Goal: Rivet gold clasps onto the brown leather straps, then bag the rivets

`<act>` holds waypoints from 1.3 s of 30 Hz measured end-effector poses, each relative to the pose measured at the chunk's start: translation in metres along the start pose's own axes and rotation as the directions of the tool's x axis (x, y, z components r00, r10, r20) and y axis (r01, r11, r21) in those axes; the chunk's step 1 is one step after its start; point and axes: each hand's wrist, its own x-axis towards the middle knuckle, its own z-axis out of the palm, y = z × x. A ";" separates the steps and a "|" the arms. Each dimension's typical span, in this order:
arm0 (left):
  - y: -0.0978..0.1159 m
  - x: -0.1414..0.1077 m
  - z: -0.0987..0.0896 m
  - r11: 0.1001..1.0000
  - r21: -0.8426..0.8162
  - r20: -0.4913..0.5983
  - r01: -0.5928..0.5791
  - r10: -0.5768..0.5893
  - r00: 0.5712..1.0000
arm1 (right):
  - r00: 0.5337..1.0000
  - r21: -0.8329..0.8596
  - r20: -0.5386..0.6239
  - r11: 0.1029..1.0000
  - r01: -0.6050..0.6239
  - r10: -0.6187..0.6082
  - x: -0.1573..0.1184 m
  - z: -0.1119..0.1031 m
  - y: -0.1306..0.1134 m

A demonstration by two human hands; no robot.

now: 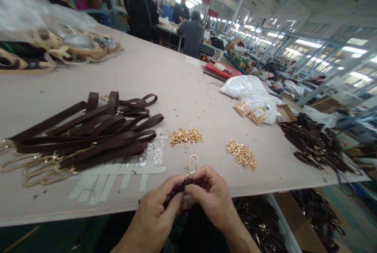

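Note:
At the table's near edge, my left hand (159, 209) is closed around a dark brown leather strap (173, 194). My right hand (210, 194) pinches the same strap at its end, just below a gold oval clasp (192, 164) that sticks out past the fingertips. Most of the strap is hidden by the hands. Beyond them lie two heaps of small gold metal pieces, one heap (187, 136) straight ahead and another heap (241, 154) to the right. On the left a pile of brown straps (97, 135) with gold clasps is spread out.
Clear plastic bags (249, 92) of gold pieces rest at the right, near a small cardboard box (285, 114) and a tangle of dark straps (316, 143). A red board (223, 69) lies farther back. Light straps (73, 48) sit far left. Several people are at tables behind.

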 end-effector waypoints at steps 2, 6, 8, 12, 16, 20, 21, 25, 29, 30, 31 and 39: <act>0.004 0.005 0.003 0.984 -0.116 0.041 0.135 -0.131 0.990 | 0.985 -0.346 -0.057 0.929 0.132 -0.161 0.012 -0.032 0.004; -0.005 0.009 0.003 0.930 -0.263 0.018 0.256 -0.261 0.965 | 0.879 -0.888 -0.087 0.436 0.146 -0.470 0.047 -0.103 0.019; -0.012 0.008 -0.001 0.905 -0.293 0.046 0.310 -0.310 0.950 | 0.885 -0.941 -0.023 0.310 0.138 -0.465 0.061 -0.125 0.025; -0.015 0.004 -0.009 0.855 -0.303 0.109 0.421 -0.408 0.907 | 0.913 -0.973 0.084 0.166 0.163 -0.400 0.077 -0.138 0.029; -0.005 0.003 -0.010 0.789 -0.446 0.076 0.422 -0.436 0.896 | 0.928 -0.984 0.122 0.079 0.160 -0.353 0.083 -0.137 0.026; 0.009 0.008 -0.008 0.743 -0.564 0.167 0.360 -0.325 0.931 | 0.935 -0.987 0.130 0.047 0.154 -0.331 0.088 -0.136 0.025; 0.011 0.009 -0.008 0.747 -0.566 0.165 0.348 -0.311 0.936 | 0.933 -0.989 0.119 0.043 0.142 -0.338 0.090 -0.136 0.027; 0.009 0.014 -0.006 0.784 -0.535 0.077 0.314 -0.324 0.943 | 0.906 -0.984 0.111 0.084 0.158 -0.407 0.096 -0.139 0.038; 0.003 0.017 -0.006 0.817 -0.509 -0.001 0.272 -0.316 0.949 | 0.900 -0.917 0.002 0.359 0.176 -0.435 0.084 -0.119 0.038; 0.001 0.017 -0.006 0.825 -0.502 -0.024 0.259 -0.313 0.950 | 0.911 -0.834 -0.060 0.522 0.178 -0.407 0.076 -0.107 0.036; 0.001 0.018 -0.006 0.834 -0.494 -0.043 0.247 -0.308 0.951 | 0.928 -0.707 -0.108 0.684 0.180 -0.356 0.067 -0.092 0.032; -0.002 0.017 -0.004 0.886 -0.441 -0.107 0.144 -0.212 0.971 | 0.913 -0.342 0.032 0.854 0.392 -0.406 0.009 0.016 0.016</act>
